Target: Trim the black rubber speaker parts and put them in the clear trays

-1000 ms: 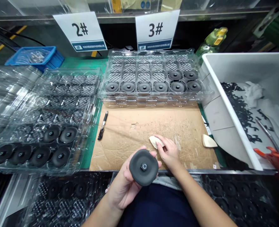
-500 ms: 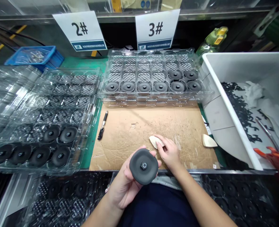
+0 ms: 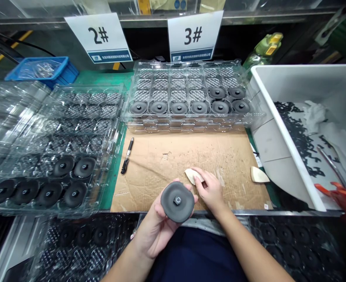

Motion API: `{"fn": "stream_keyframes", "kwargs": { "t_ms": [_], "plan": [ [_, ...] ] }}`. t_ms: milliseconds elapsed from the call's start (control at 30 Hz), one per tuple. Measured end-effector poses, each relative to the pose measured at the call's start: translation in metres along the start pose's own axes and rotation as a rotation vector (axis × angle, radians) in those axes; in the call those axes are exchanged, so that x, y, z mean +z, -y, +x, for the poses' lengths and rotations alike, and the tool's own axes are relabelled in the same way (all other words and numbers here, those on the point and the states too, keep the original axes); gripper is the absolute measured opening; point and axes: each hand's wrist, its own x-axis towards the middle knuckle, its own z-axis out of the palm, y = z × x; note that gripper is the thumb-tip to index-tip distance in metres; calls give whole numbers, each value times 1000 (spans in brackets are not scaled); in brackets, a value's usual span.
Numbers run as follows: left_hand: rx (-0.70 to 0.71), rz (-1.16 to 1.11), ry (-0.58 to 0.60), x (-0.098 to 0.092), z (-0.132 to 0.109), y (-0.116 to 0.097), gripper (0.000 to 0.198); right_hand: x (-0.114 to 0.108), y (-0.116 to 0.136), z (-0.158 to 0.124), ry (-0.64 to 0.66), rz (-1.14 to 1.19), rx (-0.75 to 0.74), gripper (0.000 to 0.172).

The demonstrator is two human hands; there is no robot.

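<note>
A black rounded disc part with a small hub at its centre lies face up in my left hand, whose fingers curl round its edge. Just right of it, my right hand pinches a cream wedge-shaped pad low over the cardboard sheet. The disc and the pad are apart. A second cream pad lies at the cardboard's right edge. Similar black discs sit in the clear tray stack at the back and in the clear tray on the left.
A white bin with small black pieces stands at the right, red-handled cutters at its near side. A pen lies on the cardboard's left. At the back are a blue basket and a green bottle. More filled trays sit below the table edge.
My left hand has raised the disc slightly and tilted it, so its face catches more light. My right hand and the pad have stayed in place.
</note>
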Motion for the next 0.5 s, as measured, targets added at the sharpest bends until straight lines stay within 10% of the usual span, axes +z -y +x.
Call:
{"fn": "stream_keyframes", "kwargs": {
  "t_ms": [500],
  "plan": [
    [14,-123,-119,-1,7,0,62,1,-2,0,0,-1,-7,30]
  ]
}}
